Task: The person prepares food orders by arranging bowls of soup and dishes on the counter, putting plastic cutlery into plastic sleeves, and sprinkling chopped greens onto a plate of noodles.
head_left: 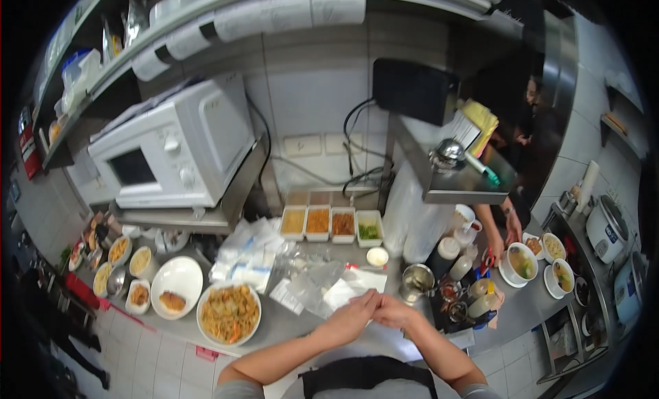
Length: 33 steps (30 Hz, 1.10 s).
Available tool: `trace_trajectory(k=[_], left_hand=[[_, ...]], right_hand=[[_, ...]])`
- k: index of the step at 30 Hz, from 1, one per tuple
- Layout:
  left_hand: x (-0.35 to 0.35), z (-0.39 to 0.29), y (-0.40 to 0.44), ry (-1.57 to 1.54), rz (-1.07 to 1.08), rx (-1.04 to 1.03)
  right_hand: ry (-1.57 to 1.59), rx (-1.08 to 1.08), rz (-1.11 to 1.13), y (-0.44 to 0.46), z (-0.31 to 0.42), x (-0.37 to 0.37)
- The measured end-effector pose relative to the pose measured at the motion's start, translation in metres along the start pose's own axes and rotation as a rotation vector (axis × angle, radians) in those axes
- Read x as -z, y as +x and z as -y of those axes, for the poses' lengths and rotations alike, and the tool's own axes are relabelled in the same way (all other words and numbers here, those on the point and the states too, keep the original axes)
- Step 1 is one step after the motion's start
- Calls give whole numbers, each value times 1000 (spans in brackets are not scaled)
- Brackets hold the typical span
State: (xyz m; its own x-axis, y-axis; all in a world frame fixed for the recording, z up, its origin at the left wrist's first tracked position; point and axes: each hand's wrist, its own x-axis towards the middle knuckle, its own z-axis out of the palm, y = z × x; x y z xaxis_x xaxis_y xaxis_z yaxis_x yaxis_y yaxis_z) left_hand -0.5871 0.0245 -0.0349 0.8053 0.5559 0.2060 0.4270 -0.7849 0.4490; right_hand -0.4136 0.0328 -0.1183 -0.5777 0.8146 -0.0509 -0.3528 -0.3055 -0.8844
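Note:
My left hand (353,315) and my right hand (393,312) meet at the front edge of the steel counter, fingers closed and touching each other. What they hold, if anything, is too small or hidden to make out. Just beyond them lies a white paper sheet (355,284), with clear plastic bags (310,284) on its left. A small white bowl (377,257) with pale contents sits behind the paper. To the right of my hands stands a metal pot (417,282). A large bowl of noodles (229,314) is left of my left forearm.
Four-part toppings line the wall, including a green-filled container (369,227). A plate with a browned piece of food (176,287) stands left. Squeeze bottles (449,249) crowd the right. Another person's hand (495,242) is near red scissors (488,260) and soup bowls (518,264). A microwave (171,148) overhangs the counter.

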Motion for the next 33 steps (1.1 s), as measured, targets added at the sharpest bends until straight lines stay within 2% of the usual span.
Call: trace_trajectory(k=[1, 5, 7, 10, 12, 13, 15, 17, 18, 19, 21, 23, 26, 27, 29, 30, 31, 33], left_hand=[[-22, 16, 0, 27, -69, -53], [-26, 3, 5, -60, 70, 9], [-36, -2, 7, -38, 35, -68], [-40, -21, 19, -57, 65, -82], [-53, -21, 21, -66, 79, -116], [-45, -23, 22, -172, 76, -152], [-21, -32, 22, -387, 69, -224], [7, -23, 17, -445, -103, -194], [14, -1, 11, -269, -307, -147], [17, 29, 7, -91, -510, -97], [6, 83, -17, -147, -612, 263], [-34, 158, -48, -1546, -47, 716], [-77, 167, -83, -1744, 133, 752], [-78, 169, -87, -1745, 182, 706], [-79, 163, -90, -1750, 272, 611], [-83, 168, -93, -1732, 246, 635], [-93, 178, -97, -1715, 217, 658], [-98, 180, -100, -1711, 179, 664]], right_hand=[[40, -17, -19, 3, 1, -2], [195, -92, -48, 13, -5, -6], [223, -109, 25, 17, -25, 8], [-460, -106, -49, 36, -42, 23], [-542, 66, 53, 34, -41, 30], [-635, 122, 69, 29, -21, 16], [-607, 86, 64, 12, -3, -1], [-367, -97, 29, -16, 12, 0], [-252, -187, 13, -23, 19, 5], [-310, -206, 51, -23, 16, 10], [-314, -187, 120, -27, 17, 2], [-304, -167, 231, -25, 9, -4], [-245, -196, 314, -8, -34, 4], [-385, -112, 340, -1, -47, 8], [-527, -198, 288, 5, -78, 26], [-606, -241, 269, 8, -91, 37], [-458, -319, 265, 8, -106, 51], [-587, -296, 270, 6, -124, 74]])
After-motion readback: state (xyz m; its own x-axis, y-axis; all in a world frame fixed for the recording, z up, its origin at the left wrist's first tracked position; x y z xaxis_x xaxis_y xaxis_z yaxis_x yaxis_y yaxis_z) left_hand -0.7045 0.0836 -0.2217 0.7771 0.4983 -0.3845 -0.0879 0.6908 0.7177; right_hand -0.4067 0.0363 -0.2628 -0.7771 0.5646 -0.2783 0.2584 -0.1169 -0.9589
